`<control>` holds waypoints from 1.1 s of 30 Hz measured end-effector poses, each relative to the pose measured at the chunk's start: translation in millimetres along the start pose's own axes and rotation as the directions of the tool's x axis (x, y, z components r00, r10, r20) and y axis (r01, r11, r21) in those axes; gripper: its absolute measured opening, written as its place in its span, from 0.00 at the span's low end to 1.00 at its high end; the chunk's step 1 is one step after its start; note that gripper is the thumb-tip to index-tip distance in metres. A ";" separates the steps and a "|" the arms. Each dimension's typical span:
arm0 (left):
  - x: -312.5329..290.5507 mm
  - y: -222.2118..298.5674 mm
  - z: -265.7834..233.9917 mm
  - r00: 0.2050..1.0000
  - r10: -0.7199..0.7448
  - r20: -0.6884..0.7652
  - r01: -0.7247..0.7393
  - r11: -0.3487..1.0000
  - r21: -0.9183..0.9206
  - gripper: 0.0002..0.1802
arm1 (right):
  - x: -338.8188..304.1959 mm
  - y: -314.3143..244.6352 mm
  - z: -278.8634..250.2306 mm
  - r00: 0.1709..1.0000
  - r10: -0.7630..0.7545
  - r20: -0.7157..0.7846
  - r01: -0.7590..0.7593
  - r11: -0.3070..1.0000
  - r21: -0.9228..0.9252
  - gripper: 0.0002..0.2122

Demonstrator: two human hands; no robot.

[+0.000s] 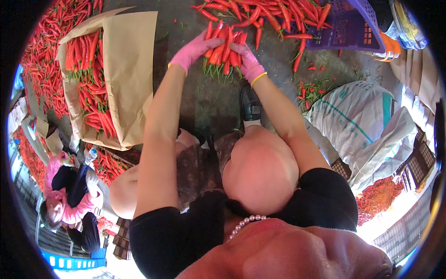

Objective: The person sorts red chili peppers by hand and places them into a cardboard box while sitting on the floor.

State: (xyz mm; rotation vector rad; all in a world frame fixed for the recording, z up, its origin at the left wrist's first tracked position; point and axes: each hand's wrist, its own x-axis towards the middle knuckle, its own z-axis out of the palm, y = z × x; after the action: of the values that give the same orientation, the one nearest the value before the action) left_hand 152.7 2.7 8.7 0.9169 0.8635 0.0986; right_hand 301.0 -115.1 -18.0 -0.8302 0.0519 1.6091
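Between my two pink-gloved hands is a bunch of red chili peppers [225,51], their green stems pointing toward me. My left hand [197,49] wraps the bunch from the left, fingers pressed on its upper side. From the right, my right hand [248,60] closes round the same bunch. Just beyond my hands, a loose pile of red chilies [283,14] lies on the dark floor. To the left stands an open brown paper-lined box [134,79], with chilies laid in rows inside it.
A purple plastic basket [346,39] lies tipped at the upper right. Nearer on the right is a white woven sack [355,116], beside chili scraps [311,90]. A large heap of chilies [51,60] spreads at the far left. Another person in pink sleeves [74,204] crouches at the lower left.
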 end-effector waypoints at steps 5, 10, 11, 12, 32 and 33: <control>-52.9 -53.6 24.5 0.973 0.085 -0.216 -0.198 0.786 -0.586 0.34 | -25.6 -0.6 -2.4 0.992 0.117 -0.051 -0.125 0.975 -0.183 0.26; -76.3 -52.9 34.2 0.987 0.022 -0.160 -0.077 0.935 -0.346 0.29 | -44.3 -7.9 14.3 0.988 0.098 0.119 -0.034 0.893 -0.448 0.31; -79.7 -45.7 41.0 0.982 0.018 -0.186 -0.099 0.894 -0.436 0.29 | -44.9 -15.5 21.4 0.988 0.147 0.050 -0.115 0.910 -0.397 0.32; -84.3 -37.9 45.0 0.978 0.012 -0.207 -0.121 0.845 -0.521 0.29 | -48.2 -17.7 30.4 0.986 0.131 0.102 -0.083 0.921 -0.382 0.31; -206.0 -105.6 44.9 0.799 -0.457 0.391 0.525 0.214 -0.824 0.30 | -120.6 65.1 66.0 0.318 0.920 -0.229 -0.947 0.299 -0.115 0.20; -202.3 -121.0 45.0 0.783 -0.463 0.416 0.536 0.161 -0.829 0.30 | -119.3 74.9 50.2 0.263 0.938 -0.227 -0.963 0.268 -0.010 0.19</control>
State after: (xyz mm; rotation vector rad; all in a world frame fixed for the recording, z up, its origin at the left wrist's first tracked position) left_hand 15.3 -187.9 58.1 -0.5322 0.8236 -0.0380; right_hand 208.7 -209.9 51.6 -1.1595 0.7281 2.7381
